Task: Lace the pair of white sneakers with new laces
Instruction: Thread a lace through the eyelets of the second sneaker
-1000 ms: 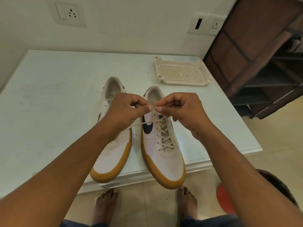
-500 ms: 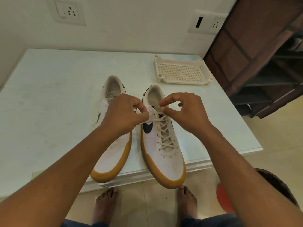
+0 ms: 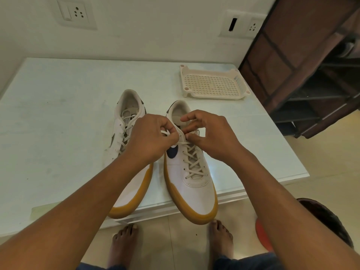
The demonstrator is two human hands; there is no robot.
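White lace (image 3: 183,142), in sneaker (image 3: 190,184) on table (image 3: 58,114), toe toward us: we pinch it with left hand (image 3: 150,141) and right hand (image 3: 212,137), fingers (image 3: 194,137) curled, at the top eyelets. Lace runs crosswise between our fingertips; both hands equally near.

- The left hand (image 3: 150,139) and right hand (image 3: 210,137) meet over the top eyelets of the right sneaker (image 3: 191,190), each pinching the cream lace (image 3: 191,159) between thumb and fingers.
- The lace crosses in rows down that sneaker's tongue.
- The left sneaker (image 3: 127,114) stands just beside it, also laced, partly hidden by the left forearm.
- Both sneakers are white with tan soles, and their toes overhang the near edge of the pale table (image 3: 58,114).
- A cream perforated tray (image 3: 212,84) sits at the table's far right corner.
- Two bare feet (image 3: 124,242) stand on the tiled floor below.
- A brown fabric rack (image 3: 311,65) stands to the right.
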